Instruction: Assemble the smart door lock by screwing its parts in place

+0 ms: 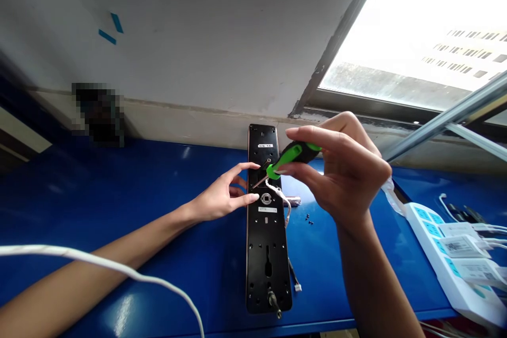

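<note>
A long black door lock panel [269, 232] lies on the blue table, its screw-holed back plate facing up. My left hand [227, 193] rests at its left edge, thumb and fingers apart on either side of the plate's middle. In my right hand [343, 163] is a green and black screwdriver [291, 157], pinched by the handle and tilted. Its shaft slants down left, with the tip at the plate between my left thumb and fingers. A white-wrapped cable [279, 194] comes out of the plate near the shaft. Several small black screws [309, 219] lie to the right.
A white power strip [431, 253] with several plugged-in adapters stands at the right. A white cable [130, 272] crosses the lower left, over my left forearm. Behind the blue table [158, 179] are a wall and a window [415, 21]. A connector lead [295, 277] lies beside the panel.
</note>
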`<state>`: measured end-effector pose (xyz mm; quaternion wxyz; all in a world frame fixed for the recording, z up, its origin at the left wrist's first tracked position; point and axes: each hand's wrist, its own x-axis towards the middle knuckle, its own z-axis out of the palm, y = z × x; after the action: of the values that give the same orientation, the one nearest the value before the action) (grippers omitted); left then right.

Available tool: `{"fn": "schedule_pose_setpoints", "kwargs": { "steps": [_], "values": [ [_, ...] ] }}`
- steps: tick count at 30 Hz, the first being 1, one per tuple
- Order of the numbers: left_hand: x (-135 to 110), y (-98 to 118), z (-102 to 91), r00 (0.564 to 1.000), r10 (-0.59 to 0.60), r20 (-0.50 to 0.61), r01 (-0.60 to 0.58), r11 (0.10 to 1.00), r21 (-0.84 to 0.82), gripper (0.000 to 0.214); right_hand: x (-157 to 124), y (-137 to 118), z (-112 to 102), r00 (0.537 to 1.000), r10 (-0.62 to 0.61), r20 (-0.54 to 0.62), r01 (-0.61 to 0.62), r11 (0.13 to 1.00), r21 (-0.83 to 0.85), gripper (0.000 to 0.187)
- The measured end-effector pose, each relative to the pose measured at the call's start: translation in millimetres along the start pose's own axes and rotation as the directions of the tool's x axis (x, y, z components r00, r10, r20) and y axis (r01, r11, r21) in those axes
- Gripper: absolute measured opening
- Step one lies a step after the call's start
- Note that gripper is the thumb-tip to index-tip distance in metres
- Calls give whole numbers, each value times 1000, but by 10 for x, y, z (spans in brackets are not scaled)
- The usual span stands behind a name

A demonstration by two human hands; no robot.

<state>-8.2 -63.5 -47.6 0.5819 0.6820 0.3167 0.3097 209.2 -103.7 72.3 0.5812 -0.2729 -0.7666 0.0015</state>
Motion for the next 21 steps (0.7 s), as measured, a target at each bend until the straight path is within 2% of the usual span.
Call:
{"fn": "schedule_pose_setpoints", "kwargs": {
  "steps": [4,5,10,13,16,21],
  "values": [
    [0,3,0,1000,-12,4,12,1000,-3,69,2,-34,-37,979,36,202,-64,989,135,47],
    [0,5,2,1000,-11,1,11,1000,2,69,0,-43,-38,975,32,220,-69,985,160,48],
    [-3,49,9,1000,-10,-6,10,1000,-1,69,10,-73,7,993,-16,118,7,997,72,44],
    [2,82,10,1000,-4,15,5,1000,-23,67,22,-113,44,981,-36,189,14,993,118,49],
    [9,72,19,1000,6,-2,-6,1000,-5,66,4,-151,69,961,-13,277,-33,986,161,59],
    [2,41,24,1000,7,-25,-6,998,57,68,-61,-149,121,978,27,206,-39,998,57,58]
  ]
}}
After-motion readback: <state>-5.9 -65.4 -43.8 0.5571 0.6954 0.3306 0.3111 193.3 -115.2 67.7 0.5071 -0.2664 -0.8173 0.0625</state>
